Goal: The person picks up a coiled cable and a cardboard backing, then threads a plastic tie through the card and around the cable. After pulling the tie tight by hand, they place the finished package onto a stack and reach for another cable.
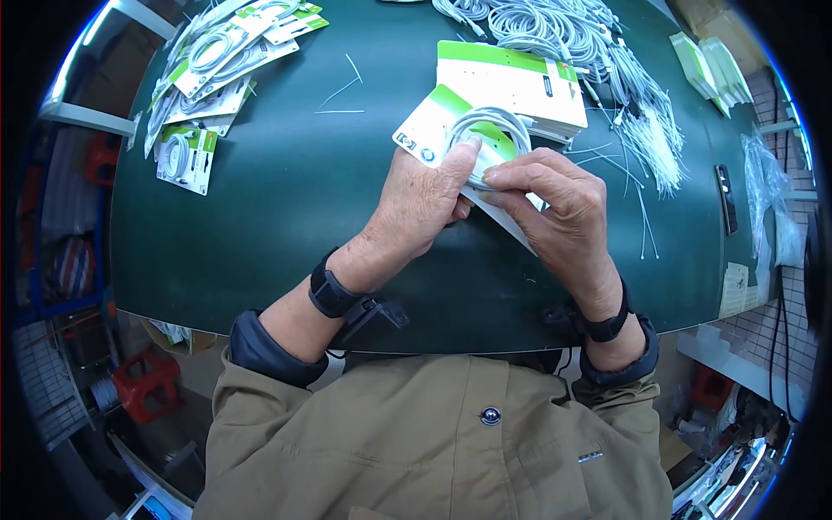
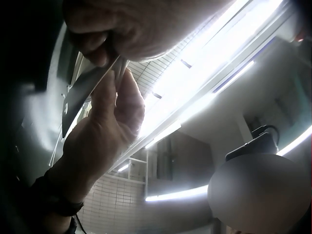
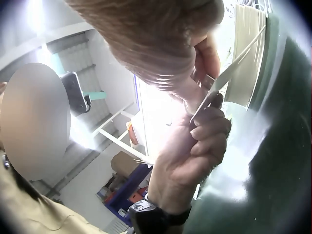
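Observation:
A coiled white cable (image 1: pixel 496 117) lies against a green-and-white card (image 1: pixel 425 126) in front of the person. The left hand (image 1: pixel 425 195) grips card and coil from the left, thumb on top of the coil. From the right, the right hand (image 1: pixel 559 204) pinches the coil's lower edge between thumb and fingers. The left wrist view shows the card (image 2: pixel 83 90) edge-on, with the right hand (image 2: pixel 100 131) beyond it. In the right wrist view the left hand (image 3: pixel 195 146) has its fingers curled under the card (image 3: pixel 229 73).
Behind the hands is a stack of cards (image 1: pixel 511 82), with a heap of coiled cables (image 1: pixel 555 30) beyond. White ties (image 1: pixel 654 147) lie at the right, a dark phone-like object (image 1: pixel 726 199) farther right. Carded cables (image 1: pixel 208 65) pile up at the left of the green table (image 1: pixel 217 251).

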Tool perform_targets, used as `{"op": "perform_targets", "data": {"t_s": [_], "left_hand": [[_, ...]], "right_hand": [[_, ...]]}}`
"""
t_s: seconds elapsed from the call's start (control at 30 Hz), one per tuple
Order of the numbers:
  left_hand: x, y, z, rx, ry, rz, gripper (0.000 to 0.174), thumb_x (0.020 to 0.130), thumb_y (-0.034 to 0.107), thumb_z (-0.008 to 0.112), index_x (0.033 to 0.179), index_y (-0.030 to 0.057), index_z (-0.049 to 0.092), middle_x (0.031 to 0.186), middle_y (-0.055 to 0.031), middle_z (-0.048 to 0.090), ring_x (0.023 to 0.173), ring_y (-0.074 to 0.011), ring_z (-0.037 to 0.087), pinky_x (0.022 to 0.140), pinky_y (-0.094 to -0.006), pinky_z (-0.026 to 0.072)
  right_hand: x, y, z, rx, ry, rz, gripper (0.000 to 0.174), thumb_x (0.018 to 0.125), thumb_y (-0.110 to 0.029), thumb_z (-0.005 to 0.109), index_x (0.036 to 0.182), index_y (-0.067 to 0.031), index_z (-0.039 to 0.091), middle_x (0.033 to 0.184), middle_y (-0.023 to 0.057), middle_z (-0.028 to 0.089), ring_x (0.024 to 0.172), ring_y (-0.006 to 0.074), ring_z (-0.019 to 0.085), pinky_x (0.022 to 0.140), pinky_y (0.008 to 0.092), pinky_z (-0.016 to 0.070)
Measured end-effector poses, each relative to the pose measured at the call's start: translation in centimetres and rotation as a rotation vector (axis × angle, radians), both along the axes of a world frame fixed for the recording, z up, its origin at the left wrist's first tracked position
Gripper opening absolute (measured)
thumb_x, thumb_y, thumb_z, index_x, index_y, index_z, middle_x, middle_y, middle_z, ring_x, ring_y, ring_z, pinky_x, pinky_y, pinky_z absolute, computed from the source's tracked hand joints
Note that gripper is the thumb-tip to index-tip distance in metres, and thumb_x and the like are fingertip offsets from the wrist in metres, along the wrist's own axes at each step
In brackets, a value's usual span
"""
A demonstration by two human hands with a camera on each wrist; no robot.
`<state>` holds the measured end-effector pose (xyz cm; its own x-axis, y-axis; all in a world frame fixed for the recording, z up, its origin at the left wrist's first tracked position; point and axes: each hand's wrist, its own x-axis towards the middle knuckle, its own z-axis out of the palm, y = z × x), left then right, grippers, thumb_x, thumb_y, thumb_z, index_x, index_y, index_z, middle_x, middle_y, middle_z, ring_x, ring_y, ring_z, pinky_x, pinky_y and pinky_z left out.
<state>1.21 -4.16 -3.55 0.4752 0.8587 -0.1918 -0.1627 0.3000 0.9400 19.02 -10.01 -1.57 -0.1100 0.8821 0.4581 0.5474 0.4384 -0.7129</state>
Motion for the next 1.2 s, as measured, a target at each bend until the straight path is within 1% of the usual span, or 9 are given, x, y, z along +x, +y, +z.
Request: {"op": "perform_targets", "data": {"t_s": [0.2,0.4,0.5,0.6,0.7,0.8,0.9,1.0,1.2], "left_hand": [[0.3,0.1,0.1,-0.026,-0.025,0.093,0.021,0.106,0.022,0.060,0.118,0.0045,0.061,0.084,-0.0003,0.063,0.056,-0.0024,0.052,0.044,-0.0174,0.0370],[1.0,-0.2,-0.3,-0.004,-0.005,0.174,0.019,0.105,0.017,0.059,0.118,0.0024,0.060,0.084,-0.0008,0.063,0.054,-0.0030,0.052,0.042,-0.0184,0.0382],[0.9,0.0,-0.7,0.006,0.019,0.153,0.020,0.105,0.015,0.058,0.120,0.0017,0.059,0.085,-0.0014,0.063,0.054,-0.0031,0.052,0.041,-0.0188,0.0386],[0.5,0.0,-0.7,-0.038,-0.005,0.128,0.021,0.104,0.013,0.058,0.121,0.0011,0.059,0.087,-0.0021,0.064,0.054,-0.0031,0.053,0.041,-0.0186,0.0393],[0.5,0.0,-0.7,-0.051,-0.060,0.129,0.023,0.102,0.014,0.059,0.117,-0.0030,0.059,0.082,-0.0044,0.062,0.051,-0.0064,0.053,0.040,-0.0220,0.0419],[0.6,0.1,-0.9,-0.069,-0.072,0.126,0.023,0.102,0.014,0.059,0.118,-0.0026,0.058,0.083,-0.0044,0.062,0.051,-0.0058,0.053,0.039,-0.0214,0.0415],[0.6,0.0,-0.8,-0.043,-0.065,0.109,0.022,0.105,0.014,0.057,0.123,0.0004,0.058,0.091,-0.0033,0.064,0.055,-0.0030,0.054,0.041,-0.0180,0.0408],[0.8,0.0,-0.8,-0.023,-0.057,0.145,0.023,0.105,0.014,0.057,0.124,0.0000,0.057,0.092,-0.0035,0.065,0.056,-0.0031,0.054,0.041,-0.0180,0.0412],[0.6,0.2,-0.8,0.127,-0.002,0.137,0.026,0.104,0.013,0.058,0.127,-0.0002,0.057,0.093,-0.0039,0.065,0.058,-0.0042,0.056,0.041,-0.0188,0.0418]], "right_hand": [[0.2,0.3,-0.2,-0.006,0.048,0.041,0.019,0.083,0.002,0.080,0.102,-0.0045,0.080,0.100,0.0102,0.077,0.094,0.0236,0.073,0.080,0.0336,0.0595],[0.2,0.2,-0.3,-0.170,0.157,0.042,0.020,0.085,0.001,0.080,0.104,-0.0050,0.081,0.102,0.0095,0.076,0.095,0.0224,0.073,0.082,0.0328,0.0602],[0.2,0.3,-0.5,-0.162,0.105,0.030,0.019,0.084,0.001,0.080,0.101,-0.0070,0.081,0.101,0.0082,0.076,0.095,0.0223,0.072,0.083,0.0332,0.0597],[0.4,0.6,-1.2,-0.068,0.035,0.057,0.018,0.084,0.000,0.080,0.100,-0.0085,0.081,0.100,0.0068,0.076,0.096,0.0221,0.071,0.084,0.0340,0.0590],[0.4,0.7,-1.2,-0.060,0.058,0.053,0.018,0.083,0.001,0.080,0.099,-0.0079,0.081,0.100,0.0063,0.076,0.098,0.0226,0.071,0.085,0.0350,0.0583],[0.4,0.6,-1.2,-0.024,0.027,0.037,0.018,0.083,0.001,0.080,0.099,-0.0075,0.081,0.100,0.0064,0.075,0.097,0.0235,0.071,0.084,0.0351,0.0583],[0.4,0.6,-1.1,0.000,0.007,0.029,0.016,0.083,0.000,0.081,0.097,-0.0069,0.081,0.101,0.0066,0.075,0.097,0.0245,0.071,0.085,0.0354,0.0584],[0.2,0.7,-1.3,-0.003,0.049,0.019,0.017,0.082,-0.001,0.082,0.097,-0.0067,0.080,0.100,0.0065,0.075,0.097,0.0252,0.071,0.085,0.0363,0.0586],[0.8,1.1,-1.3,0.019,0.010,0.078,0.025,0.081,0.000,0.082,0.104,-0.0081,0.078,0.105,0.0077,0.075,0.097,0.0260,0.071,0.085,0.0378,0.0592]]}}
